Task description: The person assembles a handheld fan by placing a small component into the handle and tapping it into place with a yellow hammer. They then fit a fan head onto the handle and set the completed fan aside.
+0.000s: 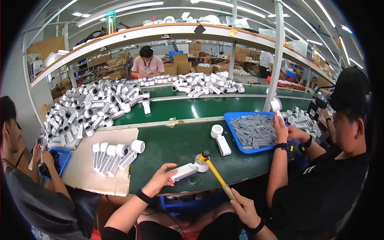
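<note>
Mallet handle end (229, 193) inside right fist

Open green mat (176, 146) ahead; blue tray (234, 132) and white part (220, 139) block right.

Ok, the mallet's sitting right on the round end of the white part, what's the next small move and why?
Probably lift the mallet slightly and tap the round head of the white part again. The right hand grips the yellow handle low, the mallet head rests on the part's round end, and the left hand pins the part's flat handle to the green table. Whether it is seated cannot be told.
</note>
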Tool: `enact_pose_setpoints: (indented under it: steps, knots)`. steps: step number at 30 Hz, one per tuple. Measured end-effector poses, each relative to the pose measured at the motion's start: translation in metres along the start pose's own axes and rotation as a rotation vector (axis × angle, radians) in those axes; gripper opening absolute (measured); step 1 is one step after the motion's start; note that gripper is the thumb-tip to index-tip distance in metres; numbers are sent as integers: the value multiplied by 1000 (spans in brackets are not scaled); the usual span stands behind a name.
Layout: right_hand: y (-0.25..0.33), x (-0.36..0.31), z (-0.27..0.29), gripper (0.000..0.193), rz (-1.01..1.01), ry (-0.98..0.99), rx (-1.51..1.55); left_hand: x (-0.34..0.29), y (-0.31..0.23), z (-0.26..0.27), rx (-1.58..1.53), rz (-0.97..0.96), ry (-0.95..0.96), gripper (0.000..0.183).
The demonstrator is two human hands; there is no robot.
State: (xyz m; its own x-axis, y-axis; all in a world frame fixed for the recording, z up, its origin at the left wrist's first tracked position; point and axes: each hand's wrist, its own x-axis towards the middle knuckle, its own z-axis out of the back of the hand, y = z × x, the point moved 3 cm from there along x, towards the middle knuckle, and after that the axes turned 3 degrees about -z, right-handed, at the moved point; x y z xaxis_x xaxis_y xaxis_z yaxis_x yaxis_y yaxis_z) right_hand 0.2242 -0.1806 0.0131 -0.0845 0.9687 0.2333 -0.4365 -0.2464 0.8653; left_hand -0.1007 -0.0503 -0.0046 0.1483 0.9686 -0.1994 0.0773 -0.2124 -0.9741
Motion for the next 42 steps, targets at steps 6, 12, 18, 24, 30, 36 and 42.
enact_pose_setpoints:
  steps: [6, 12, 18, 24, 30, 36, 42]
  knots:
    - [0, -1, -3, 47, 63, 62, 71, -15, 4, 14, -201, 206, 150, 56]
    - [10, 12, -22, 44, 55, 166, 2, -22, -2, 19, 921, -724, -297, 22]
    - [38, 22, -30, 45, 278, 70, -104, -22, -3, 14, 797, -648, -232, 21]
    - [30, 28, -37, 44, 253, 227, -256, -22, -4, 14, 755, -616, -223, 20]
    - [29, 32, -44, 45, 218, 220, -239, -15, 5, 22, 748, -646, -224, 25]
    - [43, 21, -51, 43, 361, 191, -114, -13, 18, 24, 786, -680, -297, 27]
    - [49, 18, -55, 43, 326, 254, -149, -8, 23, 27, 799, -624, -311, 31]
